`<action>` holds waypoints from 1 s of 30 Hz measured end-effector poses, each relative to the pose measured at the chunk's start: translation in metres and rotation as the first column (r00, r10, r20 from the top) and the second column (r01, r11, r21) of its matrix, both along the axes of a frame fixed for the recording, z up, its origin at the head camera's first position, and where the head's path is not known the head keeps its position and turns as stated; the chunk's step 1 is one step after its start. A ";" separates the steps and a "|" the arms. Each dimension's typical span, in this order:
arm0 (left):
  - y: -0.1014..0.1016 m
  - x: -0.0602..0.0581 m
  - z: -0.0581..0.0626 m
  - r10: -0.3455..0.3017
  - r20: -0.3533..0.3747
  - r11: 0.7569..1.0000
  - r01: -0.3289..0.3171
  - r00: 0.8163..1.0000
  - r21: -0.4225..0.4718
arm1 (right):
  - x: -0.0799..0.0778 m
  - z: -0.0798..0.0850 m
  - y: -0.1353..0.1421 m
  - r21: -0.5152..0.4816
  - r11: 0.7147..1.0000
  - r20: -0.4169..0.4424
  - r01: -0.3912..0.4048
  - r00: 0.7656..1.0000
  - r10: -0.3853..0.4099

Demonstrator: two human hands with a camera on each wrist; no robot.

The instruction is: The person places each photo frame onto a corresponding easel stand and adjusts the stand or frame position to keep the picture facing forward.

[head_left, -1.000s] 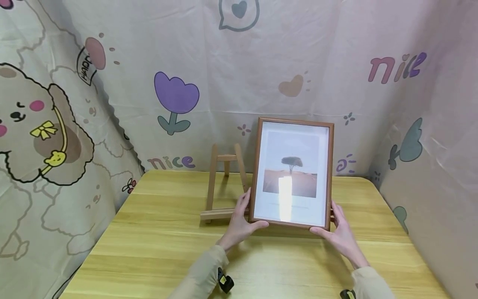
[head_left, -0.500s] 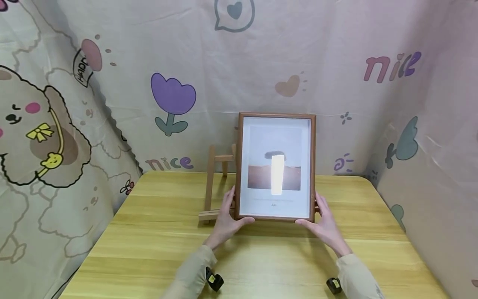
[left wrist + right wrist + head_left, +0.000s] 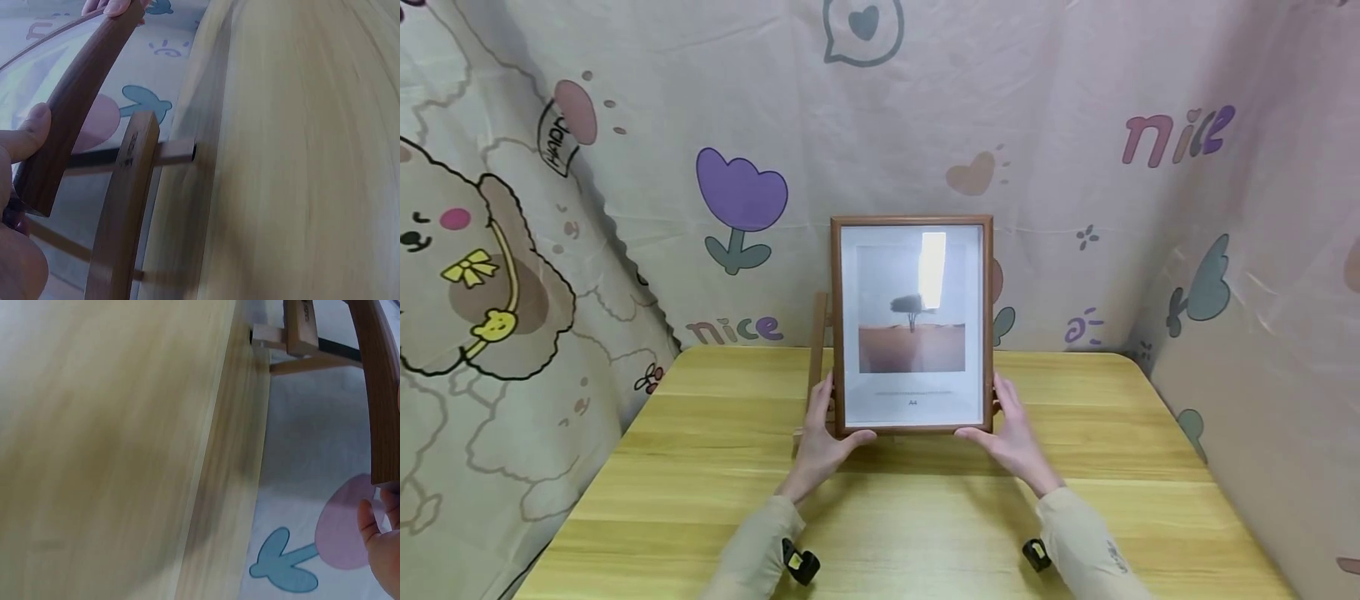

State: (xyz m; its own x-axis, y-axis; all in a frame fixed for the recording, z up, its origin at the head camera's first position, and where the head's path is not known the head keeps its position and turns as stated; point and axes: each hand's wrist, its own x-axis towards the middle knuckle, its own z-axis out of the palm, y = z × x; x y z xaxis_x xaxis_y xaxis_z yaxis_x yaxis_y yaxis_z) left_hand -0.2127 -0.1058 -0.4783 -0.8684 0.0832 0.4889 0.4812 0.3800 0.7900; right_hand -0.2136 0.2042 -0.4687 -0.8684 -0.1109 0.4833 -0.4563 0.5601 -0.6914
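A brown wooden picture frame (image 3: 912, 350) with a print of a tree is held upright in both hands. My left hand (image 3: 822, 446) grips its lower left corner, thumb in front along the bottom edge. At the lower right corner my right hand (image 3: 1017, 440) holds it the same way. Behind the frame stands a small wooden easel (image 3: 817, 346), mostly hidden in the head view. The left wrist view shows the easel's ledge (image 3: 125, 194) beside the frame's bottom edge (image 3: 81, 106), with a gap visible between them.
The wood-grain table (image 3: 910, 533) runs under both forearms. A printed curtain (image 3: 1045, 108) hangs behind the table and along both sides. Each wrist carries a small black device, such as the left wrist device (image 3: 800, 563).
Both hands have carried the picture frame left and slightly up, from the easel's right side to in front of it. It now covers most of the easel and has straightened from a slight tilt.
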 end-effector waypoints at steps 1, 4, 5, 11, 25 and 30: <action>-0.003 0.000 0.000 0.010 -0.007 1.000 -0.010 1.000 0.000 | -0.001 -0.001 -0.003 -0.001 1.000 -0.016 -0.007 1.000 0.007; -0.010 -0.001 -0.002 0.029 -0.024 1.000 -0.029 0.999 0.007 | -0.006 -0.001 -0.012 -0.009 1.000 -0.044 -0.030 0.999 0.029; -0.012 -0.002 -0.002 0.026 -0.033 1.000 -0.026 0.999 0.014 | -0.007 -0.001 -0.015 -0.012 0.999 -0.048 -0.034 0.998 0.034; -0.025 -0.005 -0.007 0.014 -0.084 0.999 -0.010 0.996 0.042 | -0.014 0.000 -0.032 0.015 0.999 -0.056 -0.028 0.998 0.029; -0.040 0.004 0.004 0.117 -0.080 0.993 -0.115 0.990 0.038 | -0.027 -0.006 -0.060 0.040 0.998 -0.086 -0.046 0.995 0.049; -0.043 0.013 0.017 0.123 -0.063 0.992 -0.121 0.990 0.039 | -0.030 -0.010 -0.068 0.038 0.998 -0.108 -0.050 0.993 0.054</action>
